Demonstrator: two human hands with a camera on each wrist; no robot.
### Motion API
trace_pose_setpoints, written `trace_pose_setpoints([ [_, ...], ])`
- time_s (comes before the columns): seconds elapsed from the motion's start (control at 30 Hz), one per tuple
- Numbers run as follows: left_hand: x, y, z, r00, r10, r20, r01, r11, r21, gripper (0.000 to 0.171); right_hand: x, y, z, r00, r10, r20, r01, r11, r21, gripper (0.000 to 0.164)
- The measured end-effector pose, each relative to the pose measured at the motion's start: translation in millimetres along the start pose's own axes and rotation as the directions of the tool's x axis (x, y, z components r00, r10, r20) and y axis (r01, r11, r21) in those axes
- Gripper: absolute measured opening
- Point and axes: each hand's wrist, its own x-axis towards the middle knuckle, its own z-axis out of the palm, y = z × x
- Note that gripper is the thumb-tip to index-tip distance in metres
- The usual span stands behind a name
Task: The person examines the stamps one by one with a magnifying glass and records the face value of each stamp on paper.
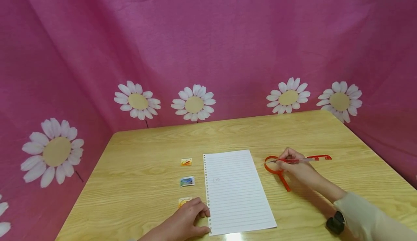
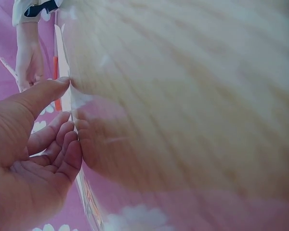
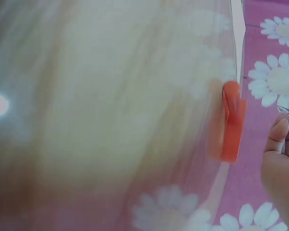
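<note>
My right hand [image 1: 301,170] pinches a red pen [image 1: 298,160], its capped end pointing right. The pen's tip overlaps the ring of a red magnifying glass [image 1: 285,181] in the head view. In the right wrist view the magnifying glass [image 3: 234,127] lies on the table, with the right hand [image 3: 282,154] raised beyond it. A lined sheet of paper [image 1: 239,197] bears a small pencil-like mark near its upper left. My left hand [image 1: 184,219] rests at the sheet's lower left edge, thumb and fingers spread apart, partly covering the lowest stamp [image 1: 184,201].
Above that stamp, in a column left of the paper, are a blue-green landscape stamp [image 1: 187,181] and a yellow stamp [image 1: 186,162]. Everything lies on a glossy wooden table [image 1: 137,183]. A pink curtain [image 1: 208,45] with daisies hangs behind it. A dark watch [image 1: 335,222] is on the right wrist.
</note>
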Motion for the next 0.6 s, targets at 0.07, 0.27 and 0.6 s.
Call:
trace_pose_setpoints([
  [0.07, -0.2, 0.4, -0.4, 1.0, 0.0, 0.0, 0.0, 1.0, 0.001, 0.025, -0.7, 2.5, -4.5, 1.0, -0.012, -0.019, 0.012, 1.0, -0.024, 0.014],
  [0.27, -1.1, 0.8, -0.4, 1.0, -0.002, -0.003, 0.002, 1.0, -0.002, 0.025, -3.2, 9.5, -17.7, 0.999, -0.033, -0.039, 0.032, 0.999, -0.031, 0.01],
  [0.6, -1.3, 0.0, -0.6, 1.0, 0.004, 0.002, -0.004, 1.0, 0.001, 0.025, -8.6, 16.0, -34.0, 0.996, -0.02, -0.088, 0.016, 0.999, -0.048, 0.007],
])
